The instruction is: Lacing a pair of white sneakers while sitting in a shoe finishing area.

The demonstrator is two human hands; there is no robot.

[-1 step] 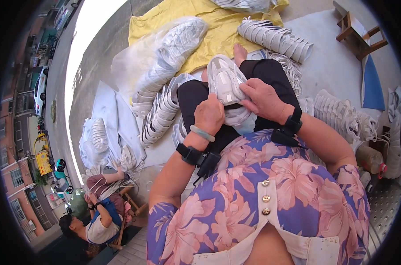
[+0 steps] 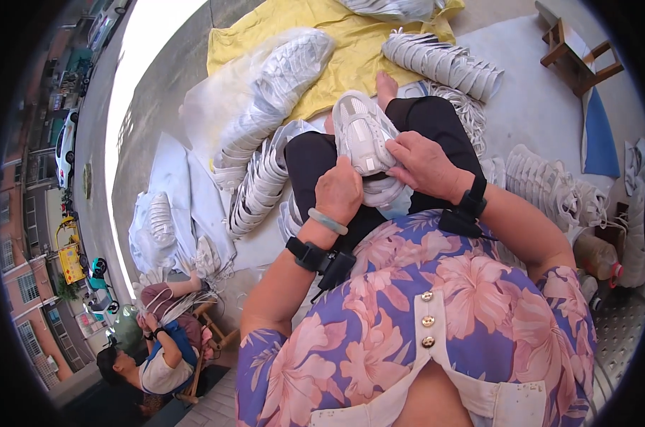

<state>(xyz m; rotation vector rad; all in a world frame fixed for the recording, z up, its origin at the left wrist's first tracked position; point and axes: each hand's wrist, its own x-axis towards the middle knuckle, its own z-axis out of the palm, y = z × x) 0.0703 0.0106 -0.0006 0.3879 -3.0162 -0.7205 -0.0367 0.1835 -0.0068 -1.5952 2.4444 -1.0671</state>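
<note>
A white-grey shoe upper (image 2: pixel 363 132) lies over my lap, its rounded toe end pointing away from me. My left hand (image 2: pixel 339 188) is closed on its left edge, near the opening, with thumb and fingers pinched together. On the opposite edge my right hand (image 2: pixel 429 165) pinches the upper between thumb and fingers. The dark opening shows between my hands, and the pale heel part (image 2: pixel 383 192) hangs nearer my body. What lies under the upper is mostly hidden.
Nested stacks of white uppers lie left (image 2: pixel 258 186), far right (image 2: pixel 447 62) and right (image 2: pixel 532 181). A plastic-wrapped stack (image 2: pixel 294 67) rests on a yellow sheet (image 2: pixel 241 39). Laces (image 2: pixel 468 114) are heaped beyond my right knee. A wooden stool (image 2: pixel 575 53) stands far right; another person (image 2: pixel 162 359) sits lower left.
The upper has tilted slightly between my hands, and its toe has shifted a little. My left hand has moved slightly toward my body. Both hands keep their hold.
</note>
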